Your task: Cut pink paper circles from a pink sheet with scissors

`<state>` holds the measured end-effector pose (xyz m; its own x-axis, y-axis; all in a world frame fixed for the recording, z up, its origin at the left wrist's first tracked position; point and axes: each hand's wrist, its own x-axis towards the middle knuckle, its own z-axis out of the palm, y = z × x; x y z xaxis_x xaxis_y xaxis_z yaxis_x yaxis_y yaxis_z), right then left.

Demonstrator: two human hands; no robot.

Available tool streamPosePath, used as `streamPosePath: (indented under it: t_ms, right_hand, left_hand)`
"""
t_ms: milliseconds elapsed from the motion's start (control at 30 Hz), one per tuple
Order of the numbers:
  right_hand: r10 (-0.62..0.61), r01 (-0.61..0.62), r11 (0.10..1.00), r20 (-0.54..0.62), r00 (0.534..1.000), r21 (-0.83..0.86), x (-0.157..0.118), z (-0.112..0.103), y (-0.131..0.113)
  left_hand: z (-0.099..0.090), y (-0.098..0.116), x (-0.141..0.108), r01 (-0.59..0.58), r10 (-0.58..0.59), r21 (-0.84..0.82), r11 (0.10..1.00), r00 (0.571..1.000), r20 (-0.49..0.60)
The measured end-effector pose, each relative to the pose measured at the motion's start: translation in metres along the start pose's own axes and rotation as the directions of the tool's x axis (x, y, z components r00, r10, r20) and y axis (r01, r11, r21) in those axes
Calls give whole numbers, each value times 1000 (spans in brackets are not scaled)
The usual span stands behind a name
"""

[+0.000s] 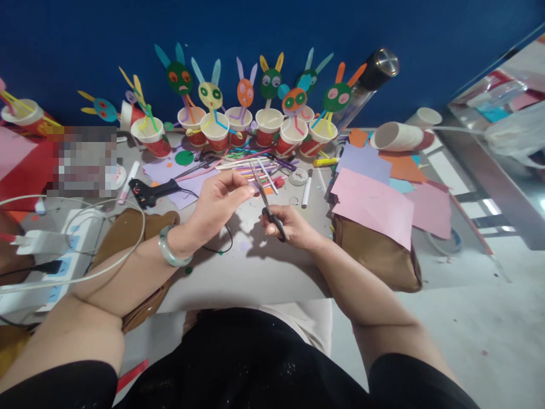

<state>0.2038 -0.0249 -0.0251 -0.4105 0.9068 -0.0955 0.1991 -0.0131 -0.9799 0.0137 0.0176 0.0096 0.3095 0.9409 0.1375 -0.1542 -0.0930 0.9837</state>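
My right hand (pixel 287 226) grips black-handled scissors (pixel 275 220), whose blades point up and away over the table. Just left of the blades, my left hand (pixel 227 196) is closed in a pinch, thumb against fingers. A small pale purple piece seems to be at its fingertips, partly hidden. Behind both hands lies a pile of coloured sticks (pixel 251 158). A black glue gun (pixel 153 192) rests on purple paper left of my left hand. A capped marker (pixel 306 190) lies beyond my right hand.
Paper cups (pixel 215 132) holding paper rabbit faces line the blue wall. A flask (pixel 366 85) leans behind them. Pink paper (pixel 372 204) covers a brown bag (pixel 383 255) at right. A power strip (pixel 70 250) and cables sit at left.
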Motion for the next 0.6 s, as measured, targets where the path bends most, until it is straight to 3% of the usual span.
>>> streamPosePath:
  t_ms: [600]
  right_hand:
    - [-47,48,995,10,999,-87,-2,-2,-5]
  left_hand:
    - [-5,-5,1,-34,35,28,999,999,-16]
